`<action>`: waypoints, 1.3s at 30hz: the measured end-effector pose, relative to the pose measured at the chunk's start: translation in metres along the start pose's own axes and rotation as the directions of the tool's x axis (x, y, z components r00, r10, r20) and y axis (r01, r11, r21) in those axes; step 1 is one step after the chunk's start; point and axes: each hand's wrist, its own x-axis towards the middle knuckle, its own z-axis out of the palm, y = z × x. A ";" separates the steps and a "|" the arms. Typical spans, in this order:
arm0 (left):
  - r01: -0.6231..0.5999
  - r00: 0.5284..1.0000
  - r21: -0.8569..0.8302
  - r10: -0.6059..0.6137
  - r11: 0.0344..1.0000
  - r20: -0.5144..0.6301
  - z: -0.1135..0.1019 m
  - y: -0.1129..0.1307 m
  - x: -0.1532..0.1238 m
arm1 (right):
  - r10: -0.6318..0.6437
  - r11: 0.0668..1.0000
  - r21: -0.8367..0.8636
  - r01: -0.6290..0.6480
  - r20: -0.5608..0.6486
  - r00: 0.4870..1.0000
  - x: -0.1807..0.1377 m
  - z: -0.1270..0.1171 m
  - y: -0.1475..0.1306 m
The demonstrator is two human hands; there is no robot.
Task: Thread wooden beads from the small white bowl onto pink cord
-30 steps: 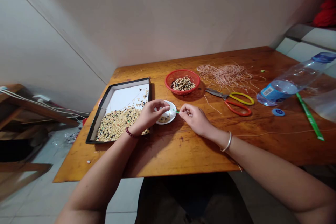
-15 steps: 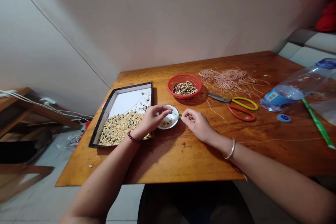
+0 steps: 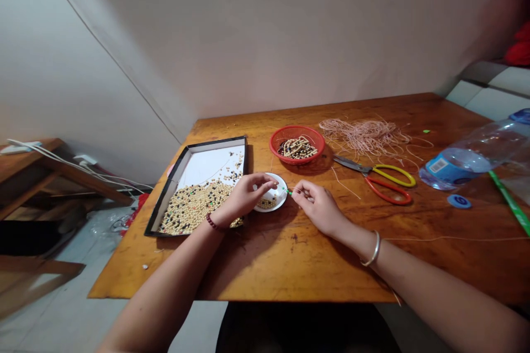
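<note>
My left hand (image 3: 245,195) hovers over a small white dish (image 3: 278,190), its fingertips drawn together at the dish's edge; whether they hold anything is too small to tell. The dish contains a few pale beads (image 3: 267,204). My right hand (image 3: 318,207) pinches a thin cord tipped with a green bead (image 3: 289,191), just right of the dish. Below my left wrist lies a black-rimmed tray (image 3: 171,193) of white card, with a heap of pale and dark beads (image 3: 194,208) across its lower part.
Behind the dish, a red plastic basket (image 3: 297,129) holds strung beads. To the right lie a tangle of pink cord (image 3: 364,137), yellow-and-red-handled scissors (image 3: 389,183), a plastic water bottle (image 3: 467,157), a blue cap (image 3: 459,201) and a green strip (image 3: 512,204) on the wooden table (image 3: 290,270).
The whole scene has shifted down and right in view as my head moved. My hands stay at the dish, with the green-tipped cord still in my right fingers.
</note>
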 end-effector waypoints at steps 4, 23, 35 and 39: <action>0.007 1.000 -0.008 -0.007 1.000 0.006 -0.001 0.000 0.000 | -0.003 1.000 0.001 0.003 0.002 1.000 -0.001 0.000 0.000; -0.016 1.000 -0.002 0.016 1.000 0.011 -0.002 -0.004 0.000 | 0.015 1.000 0.008 -0.015 0.020 1.000 -0.003 0.001 -0.001; -0.003 1.000 0.054 0.003 0.999 -0.006 -0.003 -0.002 0.000 | 0.013 1.000 -0.005 -0.013 0.016 1.000 -0.001 0.001 -0.003; -0.023 1.000 0.048 0.022 0.999 0.006 -0.003 -0.002 0.000 | 0.019 1.000 -0.006 -0.019 0.016 1.000 -0.001 0.001 -0.004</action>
